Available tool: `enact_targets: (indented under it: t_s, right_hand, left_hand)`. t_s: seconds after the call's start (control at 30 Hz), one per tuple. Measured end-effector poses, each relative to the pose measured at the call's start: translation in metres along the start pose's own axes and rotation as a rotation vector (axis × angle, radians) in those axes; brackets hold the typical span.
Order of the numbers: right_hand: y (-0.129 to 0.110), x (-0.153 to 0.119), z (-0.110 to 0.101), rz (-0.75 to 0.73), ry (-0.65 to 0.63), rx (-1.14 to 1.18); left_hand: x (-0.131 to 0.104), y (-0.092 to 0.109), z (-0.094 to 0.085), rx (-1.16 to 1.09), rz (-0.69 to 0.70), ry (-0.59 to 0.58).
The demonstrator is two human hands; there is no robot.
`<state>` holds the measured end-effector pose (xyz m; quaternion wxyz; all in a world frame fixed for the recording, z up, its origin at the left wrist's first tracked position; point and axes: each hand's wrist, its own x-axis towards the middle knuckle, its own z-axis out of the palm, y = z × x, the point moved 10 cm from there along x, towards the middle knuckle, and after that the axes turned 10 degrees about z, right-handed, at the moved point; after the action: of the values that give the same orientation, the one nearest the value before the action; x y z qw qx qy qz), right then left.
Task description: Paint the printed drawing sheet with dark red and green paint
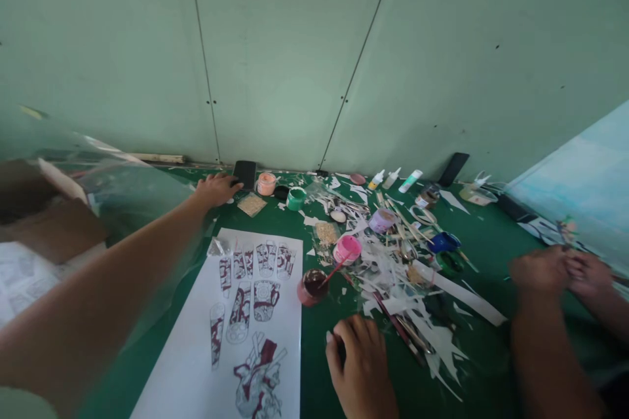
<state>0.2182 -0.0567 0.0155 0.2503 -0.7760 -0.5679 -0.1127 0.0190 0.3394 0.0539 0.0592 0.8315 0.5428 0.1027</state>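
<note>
My left hand (pixel 216 190) reaches to the back of the green table, fingers apart, its fingertips at the left edge of a black phone (pixel 245 175). My right hand (pixel 361 360) rests on the table at the front, loosely bent, thumb apart from the fingers, nothing seen in it. Left of it lies a white sheet (pixel 187 353) with partly dark-red line drawings of cups and other shapes. An open jar of dark red paint (pixel 312 287) stands at the sheet's right edge, a thin red stick leaning in it. Behind that is a pink paint jar (pixel 346 249).
Paper scraps (pixel 442 340), brushes (pixel 399 329) and more paint jars cover the middle right. Glue bottles (pixel 410 181) stand near the wall. Another person's hands (pixel 560 270) are together at the right. Clear plastic film (pixel 147 209) and a cardboard box (pixel 54 229) are at the left.
</note>
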Motion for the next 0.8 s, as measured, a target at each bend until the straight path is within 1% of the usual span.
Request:
enact_targets:
  t_s: [0.1, 0.23, 0.3, 0.37, 0.5, 0.67, 0.8]
  right_hand:
    - [-0.001, 0.001, -0.001, -0.006, 0.005, -0.003]
    - [0.001, 0.001, 0.001, -0.024, 0.013, -0.027]
    - [0.002, 0.000, 0.002, -0.035, 0.012, -0.033]
    - [0.002, 0.000, 0.005, -0.061, 0.002, -0.029]
    - [0.003, 0.000, 0.003, -0.049, 0.019, -0.033]
    - [0.000, 0.000, 0.002, -0.034, 0.010, -0.024]
    - [0.001, -0.002, 0.002, -0.003, -0.010, -0.006]
  left_hand:
    - [0.000, 0.000, 0.008, 0.041, 0.002, -0.044]
    - [-0.002, 0.002, 0.008, 0.077, 0.023, -0.054]
    - [-0.002, 0.003, 0.006, 0.084, 0.029, -0.040]
    - [-0.003, 0.004, 0.001, 0.085, 0.026, -0.001]
    - [-0.012, 0.009, -0.011, 0.074, 0.014, 0.130]
    - [-0.036, 0.028, -0.023, 0.035, 0.056, 0.291]
    - [-0.056, 0.041, -0.028, -0.045, 0.066, 0.373]
